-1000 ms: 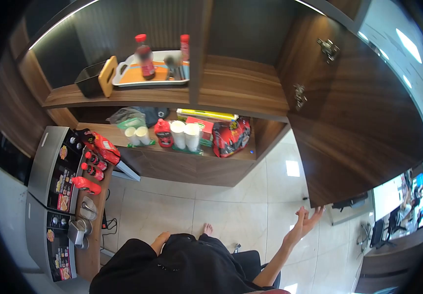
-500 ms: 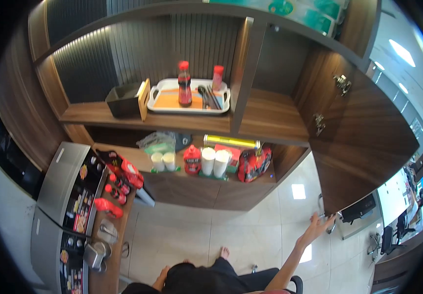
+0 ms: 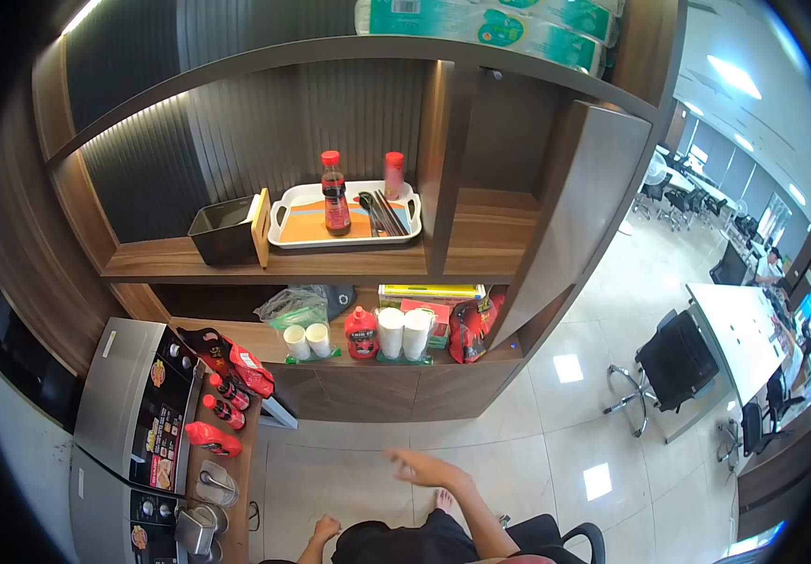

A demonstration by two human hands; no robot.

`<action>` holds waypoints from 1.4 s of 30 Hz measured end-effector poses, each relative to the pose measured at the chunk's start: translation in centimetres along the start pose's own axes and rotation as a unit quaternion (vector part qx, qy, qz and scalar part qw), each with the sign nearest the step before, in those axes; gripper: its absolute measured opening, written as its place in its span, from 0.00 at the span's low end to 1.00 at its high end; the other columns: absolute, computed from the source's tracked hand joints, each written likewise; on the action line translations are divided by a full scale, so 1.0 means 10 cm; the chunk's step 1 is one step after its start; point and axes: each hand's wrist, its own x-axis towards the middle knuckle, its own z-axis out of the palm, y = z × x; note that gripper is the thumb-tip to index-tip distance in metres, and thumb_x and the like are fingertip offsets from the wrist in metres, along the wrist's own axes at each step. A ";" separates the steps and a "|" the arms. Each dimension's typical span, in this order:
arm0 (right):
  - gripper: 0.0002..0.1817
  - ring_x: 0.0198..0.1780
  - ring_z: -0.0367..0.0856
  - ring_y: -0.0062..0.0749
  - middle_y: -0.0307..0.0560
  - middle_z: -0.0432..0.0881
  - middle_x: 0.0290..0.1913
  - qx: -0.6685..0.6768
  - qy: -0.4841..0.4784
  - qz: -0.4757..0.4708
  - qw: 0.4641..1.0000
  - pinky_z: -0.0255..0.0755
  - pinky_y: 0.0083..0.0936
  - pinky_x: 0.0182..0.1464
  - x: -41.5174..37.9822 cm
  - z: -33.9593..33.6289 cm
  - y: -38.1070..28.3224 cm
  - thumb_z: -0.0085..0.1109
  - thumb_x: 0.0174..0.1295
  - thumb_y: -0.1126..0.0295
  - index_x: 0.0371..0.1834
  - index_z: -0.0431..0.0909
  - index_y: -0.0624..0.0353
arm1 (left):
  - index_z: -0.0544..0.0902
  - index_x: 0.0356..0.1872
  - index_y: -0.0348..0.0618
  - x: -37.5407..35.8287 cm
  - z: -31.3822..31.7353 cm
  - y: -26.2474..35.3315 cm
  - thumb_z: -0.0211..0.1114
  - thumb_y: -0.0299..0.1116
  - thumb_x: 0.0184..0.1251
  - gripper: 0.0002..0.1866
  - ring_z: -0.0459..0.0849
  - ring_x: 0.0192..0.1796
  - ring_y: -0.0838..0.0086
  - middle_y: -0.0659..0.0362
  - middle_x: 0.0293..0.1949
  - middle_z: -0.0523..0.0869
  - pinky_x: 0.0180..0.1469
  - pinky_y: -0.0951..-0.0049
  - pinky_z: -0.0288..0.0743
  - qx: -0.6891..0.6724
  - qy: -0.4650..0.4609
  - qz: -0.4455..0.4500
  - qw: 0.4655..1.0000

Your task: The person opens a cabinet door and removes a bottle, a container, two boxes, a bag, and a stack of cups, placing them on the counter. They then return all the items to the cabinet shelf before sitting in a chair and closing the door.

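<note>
My right hand (image 3: pixel 421 467) is above the floor in front of the shelf unit, fingers stretched out to the left and nothing in them. Low beside my leg, my left hand (image 3: pixel 328 528) looks curled into a loose fist, with nothing visible in it. The cabinet door (image 3: pixel 565 211) at the right of the unit stands partly open, apart from both hands. On the middle shelf, a white tray (image 3: pixel 278 224) carries a red-capped sauce bottle (image 3: pixel 335 195), a smaller red-capped bottle (image 3: pixel 394 176) and dark utensils (image 3: pixel 386 214). Left of it sits a dark box (image 3: pixel 222 233).
The lower shelf holds paper cups (image 3: pixel 391 334), a red bottle (image 3: pixel 361 333) and a red bag (image 3: pixel 469 331). Grey appliances (image 3: pixel 123 395) and red bottles (image 3: pixel 212 438) stand on the left counter. An office chair (image 3: pixel 676 362) and a white desk (image 3: pixel 734 329) are at the right.
The cabinet door has swung inward from wide open to partly open. My right hand has left the door's lower edge and moved left, in front of me. The view has shifted slightly right.
</note>
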 end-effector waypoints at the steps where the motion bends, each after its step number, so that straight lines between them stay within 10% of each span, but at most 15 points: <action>1: 0.24 0.50 0.83 0.34 0.53 0.83 0.54 -0.040 -0.074 0.070 0.994 0.76 0.31 0.55 -0.06 0.16 0.21 0.58 0.70 0.66 0.68 0.70 0.53 | 0.88 0.32 0.41 0.05 0.00 0.12 0.64 0.42 0.58 0.14 0.89 0.38 0.68 0.52 0.35 0.90 0.42 0.68 0.81 -0.009 -0.011 0.007 1.000; 3: 0.26 0.56 0.82 0.36 0.50 0.85 0.52 -0.118 -0.217 0.207 0.947 0.73 0.32 0.60 -0.24 0.38 0.63 0.58 0.69 0.64 0.69 0.69 0.53 | 0.89 0.34 0.41 0.02 0.06 0.33 0.64 0.41 0.58 0.14 0.89 0.38 0.68 0.53 0.35 0.91 0.43 0.68 0.81 -0.007 -0.009 0.019 1.000; 8: 0.22 0.55 0.83 0.34 0.47 0.87 0.50 0.322 0.232 0.233 0.888 0.75 0.31 0.59 -1.37 1.01 2.32 0.61 0.65 0.65 0.63 0.76 0.54 | 0.88 0.42 0.42 -0.01 0.38 0.59 0.66 0.44 0.58 0.18 0.88 0.49 0.56 0.47 0.40 0.90 0.54 0.61 0.79 0.107 -0.016 0.074 0.991; 10: 0.23 0.50 0.86 0.43 0.53 0.88 0.46 -0.169 0.209 0.435 0.860 0.76 0.38 0.58 -2.37 1.73 3.82 0.53 0.66 0.59 0.60 0.78 0.59 | 0.88 0.42 0.42 0.08 0.55 0.63 0.67 0.46 0.57 0.19 0.87 0.51 0.54 0.46 0.42 0.90 0.55 0.60 0.78 0.137 -0.035 0.115 0.983; 11: 0.22 0.53 0.84 0.51 0.63 0.81 0.57 0.015 0.210 0.618 0.758 0.77 0.41 0.57 -2.69 1.87 4.20 0.60 0.56 0.61 0.52 0.83 0.60 | 0.88 0.42 0.41 0.15 0.62 0.62 0.68 0.46 0.57 0.20 0.87 0.51 0.53 0.45 0.42 0.90 0.55 0.60 0.78 0.142 -0.033 0.141 0.979; 12: 0.18 0.48 0.87 0.46 0.54 0.88 0.40 -0.085 0.331 0.681 0.648 0.80 0.40 0.53 -2.93 1.68 3.59 0.53 0.64 0.59 0.40 0.87 0.61 | 0.88 0.42 0.41 0.24 0.69 0.57 0.68 0.47 0.57 0.20 0.87 0.51 0.53 0.45 0.42 0.89 0.55 0.59 0.78 0.147 -0.032 0.166 0.975; 15: 0.14 0.38 0.89 0.29 0.46 0.89 0.38 0.344 0.446 0.581 0.587 0.83 0.28 0.38 -3.53 1.19 2.80 0.58 0.63 0.69 0.50 0.80 0.61 | 0.88 0.41 0.41 0.32 0.86 0.59 0.69 0.48 0.56 0.21 0.87 0.51 0.51 0.43 0.43 0.89 0.55 0.58 0.78 0.157 -0.032 0.239 0.958; 23: 0.17 0.42 0.88 0.25 0.45 0.89 0.38 0.276 0.267 0.617 0.687 0.79 0.24 0.37 -4.50 1.36 3.03 0.67 0.56 0.69 0.48 0.85 0.64 | 0.89 0.38 0.39 0.35 1.20 1.72 0.66 0.43 0.56 0.18 0.87 0.49 0.52 0.45 0.41 0.89 0.54 0.58 0.79 0.172 -0.015 0.126 0.977; 26: 0.16 0.42 0.88 0.27 0.45 0.90 0.38 0.285 0.127 0.636 0.705 0.79 0.27 0.38 -4.28 0.85 2.89 0.66 0.57 0.67 0.47 0.86 0.61 | 0.88 0.37 0.37 0.43 1.41 2.18 0.67 0.42 0.55 0.17 0.88 0.47 0.53 0.45 0.40 0.89 0.54 0.60 0.80 0.127 0.011 0.169 0.977; 29: 0.16 0.42 0.88 0.28 0.43 0.90 0.38 0.197 0.196 0.596 0.754 0.80 0.29 0.40 -4.04 0.71 3.54 0.64 0.59 0.64 0.49 0.85 0.57 | 0.85 0.42 0.39 0.22 1.75 2.90 0.68 0.42 0.61 0.17 0.88 0.45 0.57 0.49 0.39 0.89 0.51 0.59 0.80 0.038 0.018 0.301 0.953; 30: 0.17 0.40 0.88 0.31 0.43 0.90 0.37 0.151 0.305 0.498 0.798 0.80 0.31 0.42 -3.91 0.68 3.61 0.63 0.59 0.62 0.50 0.83 0.55 | 0.83 0.44 0.40 0.14 1.90 3.14 0.68 0.42 0.63 0.17 0.87 0.45 0.61 0.53 0.40 0.88 0.51 0.60 0.80 -0.010 -0.012 0.358 0.934; 34: 0.17 0.39 0.88 0.38 0.50 0.89 0.38 -0.003 0.129 0.440 0.889 0.80 0.32 0.47 -2.83 0.39 3.73 0.61 0.61 0.63 0.50 0.80 0.57 | 0.83 0.46 0.43 -0.66 2.15 4.34 0.67 0.41 0.66 0.14 0.83 0.50 0.58 0.52 0.44 0.86 0.54 0.60 0.75 0.061 -0.037 0.592 0.803; 37: 0.16 0.40 0.88 0.37 0.51 0.89 0.41 -0.103 0.001 0.167 0.980 0.80 0.33 0.47 -1.90 0.54 3.95 0.61 0.62 0.64 0.51 0.81 0.57 | 0.83 0.44 0.42 -0.95 2.30 4.74 0.64 0.43 0.67 0.15 0.83 0.49 0.55 0.52 0.44 0.86 0.53 0.58 0.75 0.049 -0.137 0.653 0.743; 40: 0.16 0.41 0.88 0.39 0.51 0.89 0.42 -0.046 -0.062 0.119 0.990 0.80 0.34 0.48 -1.50 0.61 3.41 0.61 0.61 0.64 0.51 0.82 0.56 | 0.84 0.47 0.42 -0.90 2.36 4.69 0.57 0.47 0.73 0.19 0.82 0.53 0.53 0.51 0.49 0.87 0.56 0.59 0.74 0.283 -0.336 0.529 0.726; 42: 0.16 0.41 0.88 0.40 0.51 0.89 0.42 -0.025 -0.098 0.125 0.987 0.80 0.35 0.48 -1.50 0.63 3.25 0.61 0.61 0.64 0.51 0.82 0.56 | 0.84 0.50 0.41 -0.86 2.31 4.47 0.54 0.48 0.74 0.22 0.81 0.57 0.54 0.51 0.52 0.86 0.61 0.61 0.71 0.289 -0.311 0.490 0.761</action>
